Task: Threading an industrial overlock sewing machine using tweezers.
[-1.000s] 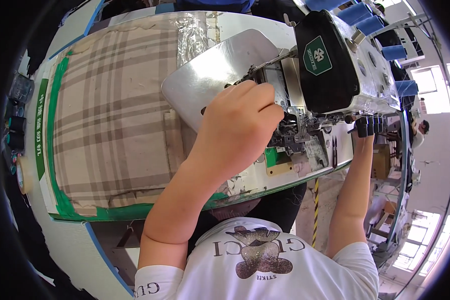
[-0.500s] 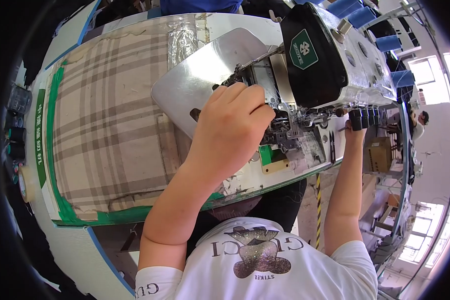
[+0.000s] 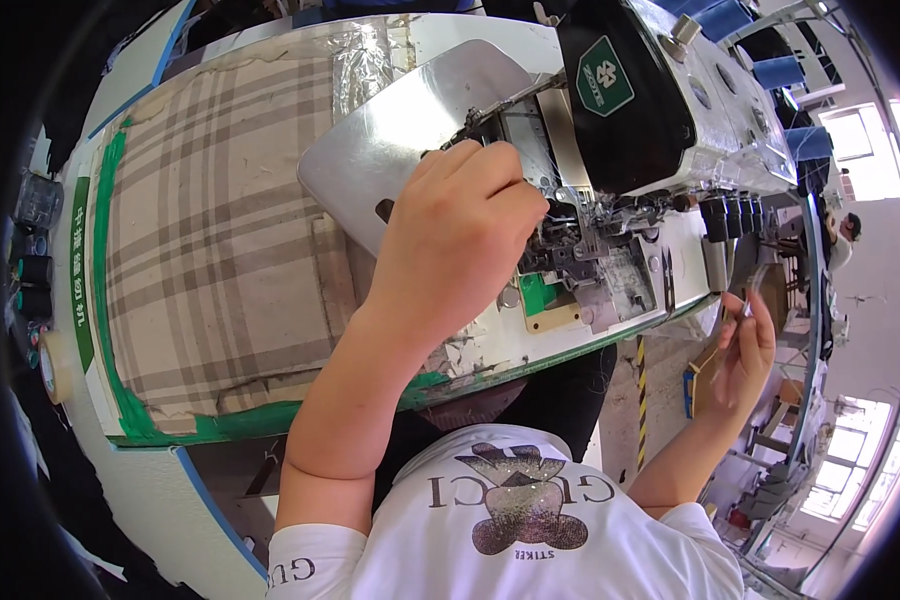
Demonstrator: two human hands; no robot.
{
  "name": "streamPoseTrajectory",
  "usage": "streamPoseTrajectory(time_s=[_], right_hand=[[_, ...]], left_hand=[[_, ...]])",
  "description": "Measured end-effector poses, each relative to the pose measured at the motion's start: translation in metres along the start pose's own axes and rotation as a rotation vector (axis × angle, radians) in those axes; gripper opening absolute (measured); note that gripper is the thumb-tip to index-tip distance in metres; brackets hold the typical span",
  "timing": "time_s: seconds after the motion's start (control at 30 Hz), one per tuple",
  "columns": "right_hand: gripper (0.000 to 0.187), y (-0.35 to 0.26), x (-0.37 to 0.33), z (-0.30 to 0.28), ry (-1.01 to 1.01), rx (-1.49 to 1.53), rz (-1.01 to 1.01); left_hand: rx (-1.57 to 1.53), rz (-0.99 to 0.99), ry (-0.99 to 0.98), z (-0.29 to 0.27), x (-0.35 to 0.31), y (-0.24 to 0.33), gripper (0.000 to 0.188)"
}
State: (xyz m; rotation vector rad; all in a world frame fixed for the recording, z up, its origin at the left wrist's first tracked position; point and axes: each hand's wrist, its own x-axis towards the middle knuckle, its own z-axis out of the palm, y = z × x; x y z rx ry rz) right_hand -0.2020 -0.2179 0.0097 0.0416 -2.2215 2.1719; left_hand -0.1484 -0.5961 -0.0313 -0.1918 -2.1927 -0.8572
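An overlock sewing machine with a black and white head stands at the right of the table, its looper parts exposed. My left hand is closed at the machine's left side, by a polished metal plate. Its fingertips are hidden behind the knuckles, so what they grip does not show. Off the table's right front edge, my right hand is raised with thumb and forefinger pinched together. Something small and pale is at those fingertips, too small to name. Dark tweezers lie on the table right of the loopers.
Plaid cloth covers the table's left part, edged with green tape. Blue thread cones stand behind the machine. A tape roll and dark thread spools sit at the far left. Another person is at the far right.
My right hand has left the underside of the machine's right end and moved toward me, past the table edge. My left hand stays closed at the machine, nearly in place.
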Motion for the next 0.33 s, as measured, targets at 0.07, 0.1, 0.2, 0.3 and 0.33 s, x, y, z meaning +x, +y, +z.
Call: streamPoseTrajectory(time_s=[0.07, 0.1, 0.2, 0.3, 0.33], right_hand=[[0.042, -0.009, -0.013, 0.012, -0.2, 0.271, -0.031], [0.04, -0.013, -0.021, 0.018, -0.321, 0.584, 0.03], [0.034, -0.012, -0.033, 0.044, -0.65, 1.079, 0.119], [0.044, -0.005, -0.027, 0.065, -0.76, 0.86, 0.03], [0.044, -0.007, -0.027, 0.068, -0.746, 0.773, 0.014]], left_hand=[[-0.01, 0.002, 0.007, 0.0, 0.0, 0.001, 0.008], [-0.015, 0.001, 0.011, 0.0, 0.001, 0.002, 0.008], [-0.016, 0.008, 0.016, 0.0, 0.002, 0.003, 0.008], [-0.008, 0.014, 0.008, 0.0, 0.001, 0.003, 0.008], [-0.002, 0.011, 0.005, 0.0, 0.001, 0.004, 0.008]])
